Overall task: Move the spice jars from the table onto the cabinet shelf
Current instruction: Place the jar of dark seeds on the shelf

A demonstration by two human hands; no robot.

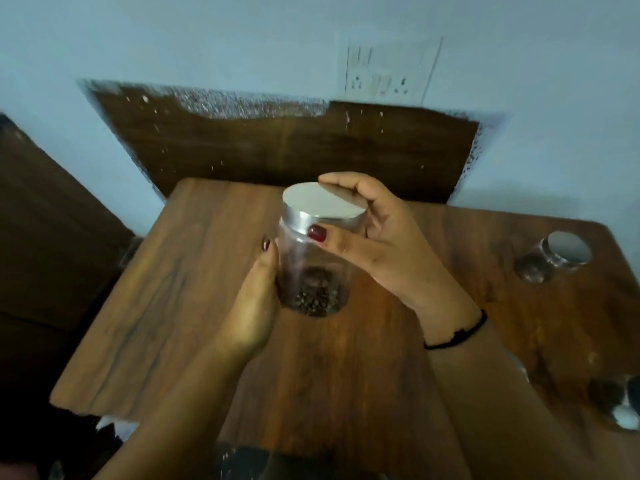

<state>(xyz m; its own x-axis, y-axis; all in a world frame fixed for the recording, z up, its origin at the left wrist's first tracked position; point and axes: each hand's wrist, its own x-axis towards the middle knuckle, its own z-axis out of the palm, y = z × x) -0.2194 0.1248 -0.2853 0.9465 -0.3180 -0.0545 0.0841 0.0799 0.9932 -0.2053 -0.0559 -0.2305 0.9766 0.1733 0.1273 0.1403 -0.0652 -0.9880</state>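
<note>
Head view: one jar (313, 265) is held upright above the middle of the wooden surface (173, 306). Whether its base touches the surface cannot be told.

Jar:
- Body: clear, cylindrical, with see-through walls.
- Lid (322, 204): flat, round, silver metal with a short rim, seated on the mouth.
- Contents: a shallow layer of small dark grains at the bottom; the rest of the body is unfilled.

Hands:
- Left hand (254, 306): grips the lower left side of the body, palm against the wall and thumb pointing up along it. The fingers are hidden behind the jar.
- Right hand (377, 244): grips the lid from the right, with the thumb on the near rim and the index finger curved over the far edge. A thin black band (457, 336) circles this wrist. The nails that show are dark red.

Other items:
- Second jar (554, 259): clear with a silver lid and dark contents. It stands on the surface well to the right.
- Third jar (616, 403): partly cut off at the lower right edge of the frame, blurred.
- Dark wood panel (277, 150): on the pale blue wall behind the surface.
- White socket plate (388, 72): above the panel.
- Dark brown furniture (45, 220): left of the surface.
</note>
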